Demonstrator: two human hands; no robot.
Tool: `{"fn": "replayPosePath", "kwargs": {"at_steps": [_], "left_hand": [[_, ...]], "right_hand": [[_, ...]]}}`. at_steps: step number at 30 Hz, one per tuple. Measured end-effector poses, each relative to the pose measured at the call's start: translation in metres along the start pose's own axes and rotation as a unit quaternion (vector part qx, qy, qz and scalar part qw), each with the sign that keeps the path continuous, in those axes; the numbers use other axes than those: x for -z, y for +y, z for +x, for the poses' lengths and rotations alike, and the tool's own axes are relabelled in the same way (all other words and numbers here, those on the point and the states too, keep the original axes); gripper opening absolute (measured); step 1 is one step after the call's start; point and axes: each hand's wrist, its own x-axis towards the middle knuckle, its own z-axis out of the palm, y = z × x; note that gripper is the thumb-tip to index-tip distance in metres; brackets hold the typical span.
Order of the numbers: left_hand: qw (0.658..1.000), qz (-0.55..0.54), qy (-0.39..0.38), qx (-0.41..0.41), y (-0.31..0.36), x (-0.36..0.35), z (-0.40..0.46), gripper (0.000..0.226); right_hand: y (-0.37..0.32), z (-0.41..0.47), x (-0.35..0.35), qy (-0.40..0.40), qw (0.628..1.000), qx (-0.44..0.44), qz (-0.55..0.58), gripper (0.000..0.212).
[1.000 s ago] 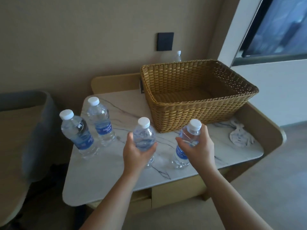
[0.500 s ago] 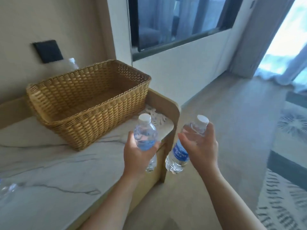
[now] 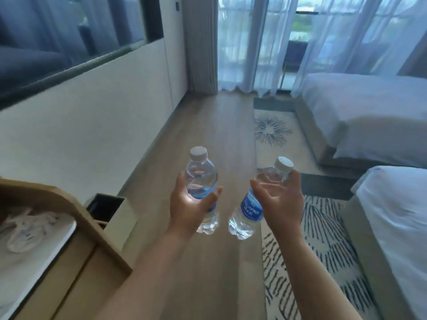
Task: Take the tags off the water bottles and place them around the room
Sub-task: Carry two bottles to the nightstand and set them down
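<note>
Each hand carries a clear water bottle with a white cap and blue label, in the air over the wooden floor. My left hand (image 3: pixel 193 207) grips the middle of the left bottle (image 3: pixel 200 172), which stands upright. My right hand (image 3: pixel 280 199) holds the upper part of the right bottle (image 3: pixel 248 212), which tilts with its base toward the left. A pile of white tags (image 3: pixel 25 229) lies on the marble table top at the lower left.
The wooden-edged table (image 3: pixel 76 213) fills the lower left, with a dark bin (image 3: pixel 104 204) beside it. Two white beds (image 3: pixel 369 112) stand on the right over a patterned rug (image 3: pixel 323 245). Sheer curtains (image 3: pixel 265 42) cover the far window; a white wall runs along the left.
I have turned right, away from the table; the basket and the other bottles left the view. Both hands lifted their bottles off the table and carry them out over the floor.
</note>
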Motion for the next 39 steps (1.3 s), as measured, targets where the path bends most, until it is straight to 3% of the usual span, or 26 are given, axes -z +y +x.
{"fn": "replayPosePath", "kwargs": {"at_steps": [8, 15, 30, 39], "left_hand": [[0.99, -0.014, -0.137, -0.023, 0.004, -0.162, 0.046, 0.057], [0.975, -0.001, -0.219, -0.041, -0.012, -0.275, 0.096, 0.072], [0.951, 0.0, -0.306, -0.041, -0.057, -0.528, 0.35, 0.057], [0.935, -0.001, -0.351, -0.044, -0.076, -0.684, 0.443, 0.059]], "right_hand": [[0.068, 0.065, 0.108, 0.17, 0.985, -0.026, -0.024, 0.058], [0.123, 0.13, 0.16, 0.287, 0.954, -0.054, -0.071, 0.058], [0.223, 0.436, 0.174, 0.348, 0.929, -0.071, -0.106, 0.056], [0.294, 0.573, 0.226, 0.389, 0.902, -0.083, -0.167, 0.061]]}}
